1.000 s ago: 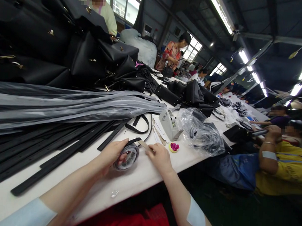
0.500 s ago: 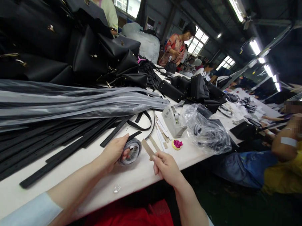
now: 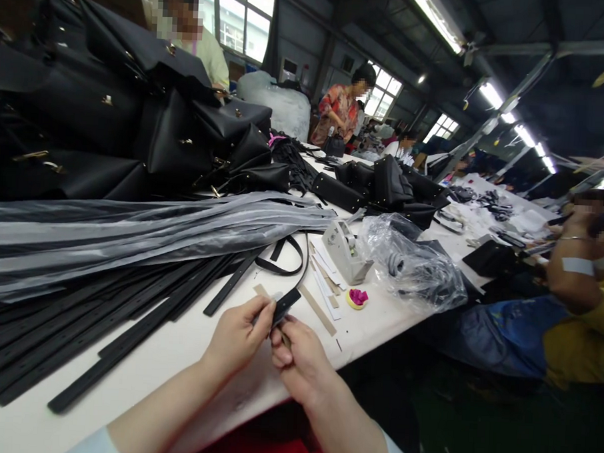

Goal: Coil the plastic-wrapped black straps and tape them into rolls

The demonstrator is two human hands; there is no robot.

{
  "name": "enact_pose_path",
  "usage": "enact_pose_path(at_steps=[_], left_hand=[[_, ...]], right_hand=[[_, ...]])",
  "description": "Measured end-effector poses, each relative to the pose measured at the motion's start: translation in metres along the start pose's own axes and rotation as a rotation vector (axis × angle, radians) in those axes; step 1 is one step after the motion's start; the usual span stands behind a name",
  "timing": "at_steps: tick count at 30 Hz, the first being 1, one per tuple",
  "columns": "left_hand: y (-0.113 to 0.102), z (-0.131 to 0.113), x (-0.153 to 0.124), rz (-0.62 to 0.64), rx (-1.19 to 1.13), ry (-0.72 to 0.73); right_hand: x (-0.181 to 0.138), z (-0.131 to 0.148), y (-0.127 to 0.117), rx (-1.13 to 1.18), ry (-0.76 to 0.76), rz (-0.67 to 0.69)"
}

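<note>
My left hand [image 3: 238, 335] and my right hand [image 3: 296, 357] meet above the near edge of the white table [image 3: 186, 355]. Both pinch the end of a black strap [image 3: 284, 304] that sticks up between the fingertips. A thin tan paper strip [image 3: 260, 290] shows just behind my left fingers. The strap's loop [image 3: 281, 268] curves away across the table behind the hands.
Long black straps [image 3: 103, 311] and clear plastic sleeves [image 3: 132, 229] lie on the left. Black handbags [image 3: 136, 119] are piled behind. A tape dispenser [image 3: 343, 252], a pink-and-yellow item [image 3: 357, 298], paper strips [image 3: 318, 311] and a plastic bag [image 3: 413, 268] sit right. Other people work nearby.
The coiled bundle has left my left hand. My right hand moved in from the right, and both hands now pinch the black strap end together.
</note>
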State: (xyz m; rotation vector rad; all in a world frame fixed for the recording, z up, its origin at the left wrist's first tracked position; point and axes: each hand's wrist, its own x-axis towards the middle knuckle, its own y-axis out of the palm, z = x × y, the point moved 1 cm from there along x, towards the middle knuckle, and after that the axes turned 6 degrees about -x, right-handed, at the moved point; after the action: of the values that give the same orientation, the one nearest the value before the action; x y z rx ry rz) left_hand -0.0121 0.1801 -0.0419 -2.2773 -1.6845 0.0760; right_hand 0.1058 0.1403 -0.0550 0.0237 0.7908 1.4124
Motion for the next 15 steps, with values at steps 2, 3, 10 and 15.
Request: enact_pose_path(at_steps=[2, 3, 10, 15], left_hand=[[0.001, 0.003, 0.002, -0.038, -0.015, -0.031], [0.001, 0.006, 0.005, -0.072, -0.043, -0.060], [0.003, 0.017, 0.021, -0.094, -0.259, -0.299], [0.007, 0.025, 0.016, 0.064, -0.334, -0.417]], right_hand=[[0.005, -0.004, 0.006, 0.189, 0.061, -0.005], [0.007, -0.005, 0.007, 0.243, 0.066, -0.011], [0.020, -0.015, 0.010, 0.179, -0.109, -0.014], [0.014, -0.008, 0.010, -0.057, -0.102, -0.035]])
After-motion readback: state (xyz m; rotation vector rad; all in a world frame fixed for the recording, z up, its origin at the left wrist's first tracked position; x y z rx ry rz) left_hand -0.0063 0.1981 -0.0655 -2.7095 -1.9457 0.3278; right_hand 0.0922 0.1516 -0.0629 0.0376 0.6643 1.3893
